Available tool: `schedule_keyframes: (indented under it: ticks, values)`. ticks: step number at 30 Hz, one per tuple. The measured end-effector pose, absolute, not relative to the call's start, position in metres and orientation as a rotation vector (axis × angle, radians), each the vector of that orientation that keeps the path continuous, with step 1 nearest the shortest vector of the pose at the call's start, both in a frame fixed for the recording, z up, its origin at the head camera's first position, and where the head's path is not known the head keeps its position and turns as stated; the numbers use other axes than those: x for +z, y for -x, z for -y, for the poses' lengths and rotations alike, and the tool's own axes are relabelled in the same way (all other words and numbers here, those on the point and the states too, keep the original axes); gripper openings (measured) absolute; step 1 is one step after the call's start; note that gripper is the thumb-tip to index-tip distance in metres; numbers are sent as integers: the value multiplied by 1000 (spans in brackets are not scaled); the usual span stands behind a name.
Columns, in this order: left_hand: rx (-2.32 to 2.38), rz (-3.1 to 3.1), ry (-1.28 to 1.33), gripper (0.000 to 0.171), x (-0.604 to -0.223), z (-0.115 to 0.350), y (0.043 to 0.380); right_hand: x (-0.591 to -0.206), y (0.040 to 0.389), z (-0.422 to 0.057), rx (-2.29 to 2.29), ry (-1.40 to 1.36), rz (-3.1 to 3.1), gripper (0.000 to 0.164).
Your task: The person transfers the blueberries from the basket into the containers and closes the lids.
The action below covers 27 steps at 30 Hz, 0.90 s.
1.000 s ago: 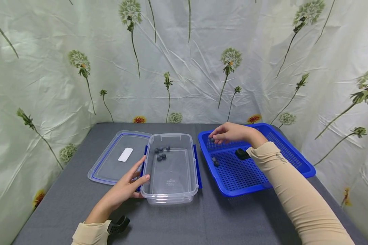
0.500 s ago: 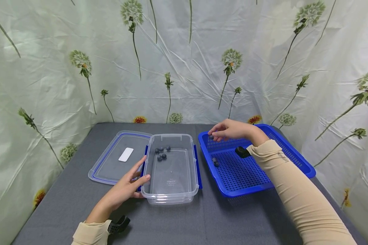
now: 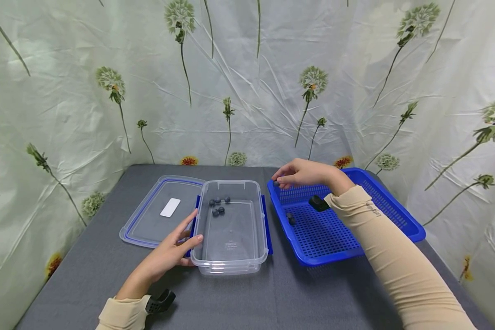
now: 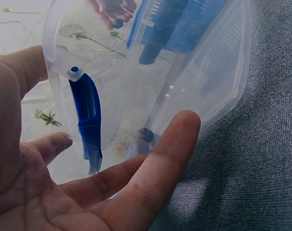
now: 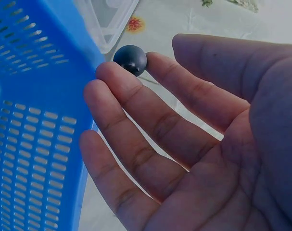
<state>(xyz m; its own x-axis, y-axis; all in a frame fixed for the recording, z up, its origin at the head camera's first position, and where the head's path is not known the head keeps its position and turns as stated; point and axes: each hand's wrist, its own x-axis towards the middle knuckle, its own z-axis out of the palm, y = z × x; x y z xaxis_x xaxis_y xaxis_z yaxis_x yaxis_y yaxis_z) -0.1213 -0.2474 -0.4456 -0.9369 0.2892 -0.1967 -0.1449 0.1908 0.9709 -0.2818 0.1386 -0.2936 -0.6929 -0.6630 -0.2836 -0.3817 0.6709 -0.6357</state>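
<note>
My right hand (image 3: 304, 173) pinches a blueberry (image 3: 276, 183) over the left rim of the blue basket (image 3: 326, 260). The right wrist view shows the blueberry (image 5: 130, 58) at the fingertips, its crown turned partly toward the camera. Inside the basket lie a few more blueberries (image 3: 291, 221) near the left wall. My left hand (image 3: 169, 251) holds the left side of a clear plastic container (image 3: 247, 233), the thumb over its rim and other fingers along the outside. Several blueberries (image 3: 216, 212) rest on the container's floor toward its back left.
A clear lid (image 3: 146, 229) with a blue seal and a white label (image 3: 170, 207) lies left of the container, partly behind it. Blue latches (image 4: 88, 108) hang at the container's sides. A grey cloth (image 3: 247, 302) covers the table; a floral curtain (image 3: 247, 91) stands behind.
My right hand has lifted slightly and shifted left with the blueberry, from inside the basket to above its left rim. The left hand stays on the container.
</note>
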Motion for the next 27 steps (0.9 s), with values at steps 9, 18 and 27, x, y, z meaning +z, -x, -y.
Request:
schedule_keyframes:
  ticks: [9, 18, 27]
  values:
    - [1818, -2120, -147, 82, -446, 247, 121, -295, 281, -117, -730, 825, -2357, 40]
    - [1804, -2142, -139, 82, -444, 247, 120, -292, 279, -97, -700, 793, -2330, 41]
    - [1806, -2144, -136, 81, -444, 247, 120, -299, 282, -79, -692, 795, -2312, 39]
